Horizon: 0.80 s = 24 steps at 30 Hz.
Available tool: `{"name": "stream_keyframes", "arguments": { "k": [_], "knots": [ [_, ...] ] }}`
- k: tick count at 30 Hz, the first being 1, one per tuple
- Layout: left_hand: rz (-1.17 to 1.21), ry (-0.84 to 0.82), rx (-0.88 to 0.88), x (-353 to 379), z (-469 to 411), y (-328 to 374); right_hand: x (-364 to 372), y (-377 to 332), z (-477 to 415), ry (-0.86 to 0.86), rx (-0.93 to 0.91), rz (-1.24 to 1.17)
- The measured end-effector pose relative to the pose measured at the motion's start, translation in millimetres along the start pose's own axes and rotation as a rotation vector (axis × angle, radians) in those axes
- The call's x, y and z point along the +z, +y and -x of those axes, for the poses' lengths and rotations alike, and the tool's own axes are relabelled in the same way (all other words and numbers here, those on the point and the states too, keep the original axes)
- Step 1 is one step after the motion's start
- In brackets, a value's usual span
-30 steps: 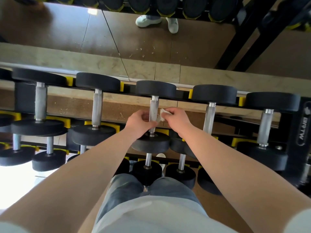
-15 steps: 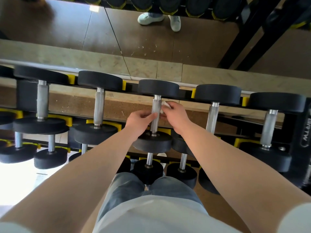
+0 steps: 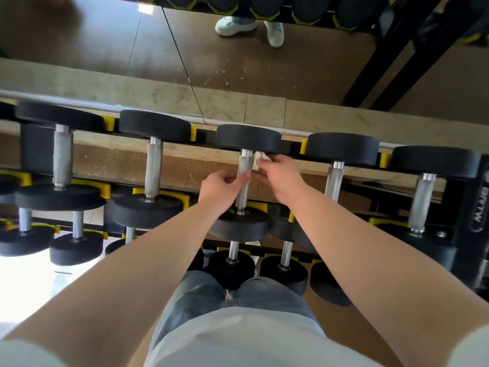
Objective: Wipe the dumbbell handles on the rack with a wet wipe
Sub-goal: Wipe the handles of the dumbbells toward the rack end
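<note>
light: bright daylight, even on forearms [image 3: 148, 274] | burn-out: floor [image 3: 23, 287] at lower left blown white | glare: small glint top left, sheen on steel handles [image 3: 153, 170] | dark: upper right murky | shadows: soft | focus: slightly soft throughout, sleeves [image 3: 16, 353] in bottom corners blurred | distortion: wide-angle, rack [image 3: 476, 202] line bows, forearms swell toward lower edge

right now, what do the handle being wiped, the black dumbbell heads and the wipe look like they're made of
The handle looks like bare steel: matte grey with fine knurling, and a smoother, shinier collar at its far end. The dumbbell heads are probably rubber-coated: matte black with no glare. The wet wipe looks like soft white nonwoven cloth or paper, crumpled in the right hand beside the handle.
</note>
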State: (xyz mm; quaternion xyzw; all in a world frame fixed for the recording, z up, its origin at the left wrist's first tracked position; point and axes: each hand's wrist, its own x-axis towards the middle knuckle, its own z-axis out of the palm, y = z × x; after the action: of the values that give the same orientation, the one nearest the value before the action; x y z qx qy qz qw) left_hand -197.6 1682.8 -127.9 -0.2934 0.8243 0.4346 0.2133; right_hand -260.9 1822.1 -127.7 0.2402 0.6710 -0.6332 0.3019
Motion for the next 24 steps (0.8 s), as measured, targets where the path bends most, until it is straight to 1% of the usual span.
{"name": "stream_keyframes", "arguments": {
  "k": [1, 3, 4, 6, 8, 11, 12, 14, 16, 19, 21, 23, 24],
  "knots": [
    [0.022, -0.009, 0.002, -0.7, 0.1, -3.2, 0.2, -2.0, 0.1, 0.006, -0.018, 0.059],
    [0.078, -0.051, -0.009, -3.5, -0.5, -8.1, -1.5, 3.9, 9.7, -0.046, -0.075, 0.371],
    [0.102, -0.084, -0.018, -5.0, -0.9, -9.4, -3.5, 10.5, 15.9, -0.103, -0.08, 0.521],
    [0.094, -0.128, -0.028, -5.4, -1.7, -9.8, -6.5, 26.0, 25.8, -0.245, -0.014, 0.74],
    [0.017, -0.102, -0.02, -2.5, -4.5, -5.6, -8.6, 36.7, 34.6, -0.318, -0.004, 0.895],
    [-0.085, -0.037, -0.036, 1.5, -4.4, 7.9, -9.7, 38.9, 39.3, -0.27, -0.034, 0.88],
    [-0.081, -0.024, -0.036, 2.6, -4.6, 8.1, -9.7, 36.6, 40.0, -0.23, -0.032, 0.815],
    [-0.027, -0.009, -0.025, 3.2, -4.1, 2.8, -6.7, 28.7, 36.6, -0.143, -0.023, 0.571],
    [0.034, -0.024, -0.029, 0.3, -2.3, -3.3, -2.6, 18.4, 25.7, -0.057, -0.052, 0.348],
    [0.096, -0.086, -0.024, -4.9, -2.0, -8.3, 2.8, 1.9, 11.4, 0.004, -0.085, 0.187],
    [0.143, -0.117, -0.039, -7.9, -1.4, -9.6, 3.7, 0.7, 8.0, 0.004, -0.091, 0.219],
    [0.162, -0.139, -0.051, -7.9, -2.5, -10.6, -1.6, 8.6, 12.0, -0.049, -0.096, 0.417],
    [0.135, -0.141, -0.044, -7.2, -3.0, -9.9, -4.8, 15.5, 15.9, -0.106, -0.076, 0.532]
  ]
}}
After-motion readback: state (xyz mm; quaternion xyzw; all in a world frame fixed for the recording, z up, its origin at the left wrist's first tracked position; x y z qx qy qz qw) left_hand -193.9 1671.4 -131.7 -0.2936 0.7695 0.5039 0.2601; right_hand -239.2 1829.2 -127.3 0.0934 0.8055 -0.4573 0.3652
